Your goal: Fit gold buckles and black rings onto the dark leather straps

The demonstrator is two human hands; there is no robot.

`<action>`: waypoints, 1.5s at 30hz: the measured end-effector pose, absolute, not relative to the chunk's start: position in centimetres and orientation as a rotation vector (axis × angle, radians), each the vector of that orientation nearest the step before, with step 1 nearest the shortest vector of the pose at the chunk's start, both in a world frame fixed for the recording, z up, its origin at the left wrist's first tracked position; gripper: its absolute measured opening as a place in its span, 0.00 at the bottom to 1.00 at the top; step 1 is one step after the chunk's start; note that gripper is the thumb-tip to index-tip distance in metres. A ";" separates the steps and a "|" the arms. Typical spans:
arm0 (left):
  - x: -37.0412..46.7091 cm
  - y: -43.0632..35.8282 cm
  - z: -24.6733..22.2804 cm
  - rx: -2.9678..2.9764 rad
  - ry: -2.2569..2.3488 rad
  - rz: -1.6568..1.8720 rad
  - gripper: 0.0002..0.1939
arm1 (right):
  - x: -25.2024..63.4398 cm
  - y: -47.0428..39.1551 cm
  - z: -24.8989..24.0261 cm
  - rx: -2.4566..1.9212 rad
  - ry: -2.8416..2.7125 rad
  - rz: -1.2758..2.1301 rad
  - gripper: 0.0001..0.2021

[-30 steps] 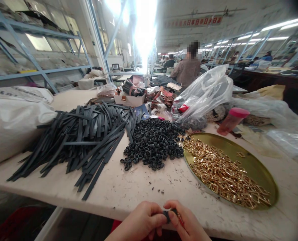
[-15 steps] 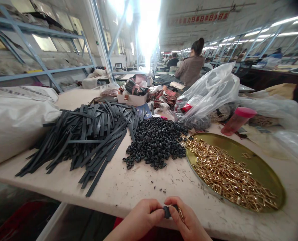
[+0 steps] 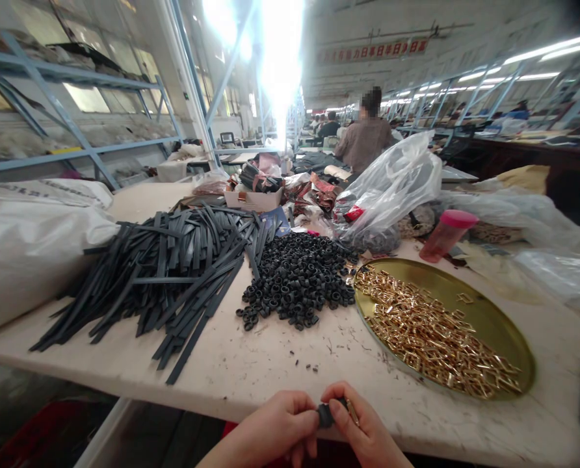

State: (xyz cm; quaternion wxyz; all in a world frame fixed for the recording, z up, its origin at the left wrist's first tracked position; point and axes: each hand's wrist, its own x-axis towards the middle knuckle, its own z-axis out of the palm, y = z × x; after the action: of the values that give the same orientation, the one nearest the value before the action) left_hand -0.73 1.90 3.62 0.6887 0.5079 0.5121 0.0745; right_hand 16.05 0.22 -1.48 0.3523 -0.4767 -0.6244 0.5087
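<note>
At the table's front edge, my left hand (image 3: 285, 426) pinches one side of a small dark strap piece (image 3: 325, 415). My right hand (image 3: 355, 422) grips the other side of it, with a gold buckle (image 3: 352, 412) between its fingers. How strap and buckle join is hidden by the fingers. Beyond my hands lies a heap of small black loops (image 3: 297, 279). Long black strips (image 3: 173, 260) are piled to its left. On the right, many gold buckles (image 3: 431, 325) lie in a round gold tray (image 3: 507, 325).
A white sack (image 3: 36, 240) stands at the left. Behind the heaps are a small box (image 3: 252, 199), a clear plastic bag (image 3: 392, 182) and a pink-lidded jar (image 3: 443, 237). A person (image 3: 365, 140) is farther back. Small scraps dot the table (image 3: 265, 364).
The view has shifted slightly, so the tray appears farther left. More fingers of my left hand now show below the dark piece. Both hands still hold on near the same place.
</note>
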 end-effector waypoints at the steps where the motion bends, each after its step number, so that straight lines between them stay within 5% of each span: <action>1: -0.7 1.8 3.4 1.123 1.160 0.185 0.12 | 16.1 0.2 -1.5 -1.229 -1.607 1.328 0.17; 25: -0.7 1.6 2.0 1.543 1.250 0.215 0.14 | 14.6 0.3 -1.9 -1.260 -1.707 1.195 0.17; 35: -9.4 8.6 4.3 2.029 2.024 0.195 0.15 | 17.0 5.5 -4.3 -1.492 -2.003 0.516 0.12; 45: -17.0 12.1 1.5 1.824 2.539 -0.024 0.14 | 17.5 5.6 -5.6 -1.500 -1.980 0.390 0.12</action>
State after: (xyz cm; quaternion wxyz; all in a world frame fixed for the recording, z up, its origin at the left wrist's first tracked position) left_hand -16.98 12.07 1.47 0.0078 0.5834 0.8121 -0.0077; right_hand 17.52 5.56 -5.58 0.3084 -0.5675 -0.7491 0.1476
